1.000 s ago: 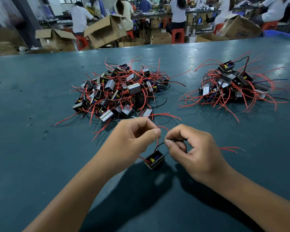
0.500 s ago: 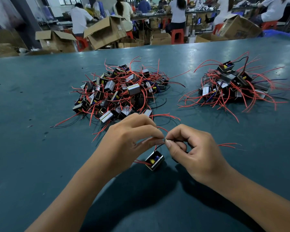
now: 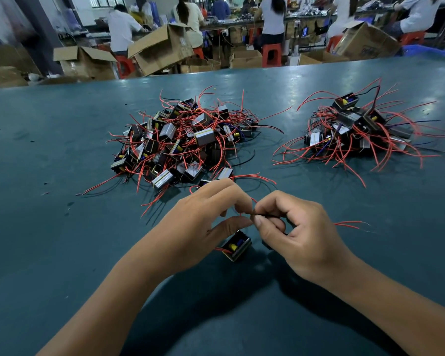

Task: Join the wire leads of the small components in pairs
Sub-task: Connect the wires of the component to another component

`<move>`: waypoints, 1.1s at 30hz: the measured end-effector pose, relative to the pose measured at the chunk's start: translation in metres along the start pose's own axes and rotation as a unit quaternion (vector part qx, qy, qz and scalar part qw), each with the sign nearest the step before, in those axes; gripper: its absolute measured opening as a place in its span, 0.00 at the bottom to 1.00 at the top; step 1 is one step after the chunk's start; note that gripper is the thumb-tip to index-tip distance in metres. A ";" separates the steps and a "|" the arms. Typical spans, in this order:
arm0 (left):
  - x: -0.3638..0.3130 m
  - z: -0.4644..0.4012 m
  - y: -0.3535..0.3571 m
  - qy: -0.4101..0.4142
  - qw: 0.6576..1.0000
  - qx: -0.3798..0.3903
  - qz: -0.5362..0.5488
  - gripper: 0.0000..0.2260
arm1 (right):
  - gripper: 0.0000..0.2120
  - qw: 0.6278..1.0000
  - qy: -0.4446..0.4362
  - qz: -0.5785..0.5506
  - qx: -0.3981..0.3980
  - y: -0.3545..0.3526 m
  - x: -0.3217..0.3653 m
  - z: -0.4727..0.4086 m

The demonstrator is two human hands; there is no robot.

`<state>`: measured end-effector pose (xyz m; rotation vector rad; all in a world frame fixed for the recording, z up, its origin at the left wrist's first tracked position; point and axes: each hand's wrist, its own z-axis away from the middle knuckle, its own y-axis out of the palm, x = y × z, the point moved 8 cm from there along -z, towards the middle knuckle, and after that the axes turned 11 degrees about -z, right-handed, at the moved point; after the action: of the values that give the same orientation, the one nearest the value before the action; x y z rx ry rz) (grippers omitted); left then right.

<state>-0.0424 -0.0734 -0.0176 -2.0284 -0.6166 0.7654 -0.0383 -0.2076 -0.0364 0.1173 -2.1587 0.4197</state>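
Both hands meet fingertip to fingertip just above the green bench (image 3: 62,150), so the bared wire ends can be twisted together. The left hand (image 3: 198,227) pinches a red lead; the right hand (image 3: 298,235) pinches a black lead (image 3: 267,215), each grip tight on its wire. One component (image 3: 236,246) hangs or rests just below them; a second seems tucked under the right palm, mostly hidden. Beyond lie two piles: a bigger pile (image 3: 185,142) ahead, likely undone stock, and a smaller pile (image 3: 357,129) to the right, probably finished. Too tangled to count.
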 end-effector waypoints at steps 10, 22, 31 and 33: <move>-0.008 0.000 -0.006 0.027 0.998 -0.029 -0.050 0.09 | 0.03 1.000 0.007 -0.004 0.007 0.001 0.000 0.000; -0.013 0.000 -0.001 -0.012 0.999 0.012 -0.047 0.11 | 0.04 1.000 -0.003 0.017 0.013 0.001 0.001 0.002; 0.000 0.004 0.013 -0.113 0.983 0.082 0.120 0.09 | 0.01 0.997 -0.032 0.070 0.029 0.005 0.008 0.003; 0.001 0.004 0.014 -0.131 0.975 0.087 0.156 0.10 | 0.02 0.996 -0.036 0.074 0.026 0.005 0.009 0.003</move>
<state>-0.0426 -0.0777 -0.0318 -1.8990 -0.3623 1.2438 -0.0471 -0.2028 -0.0319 0.0005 -2.2356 0.5653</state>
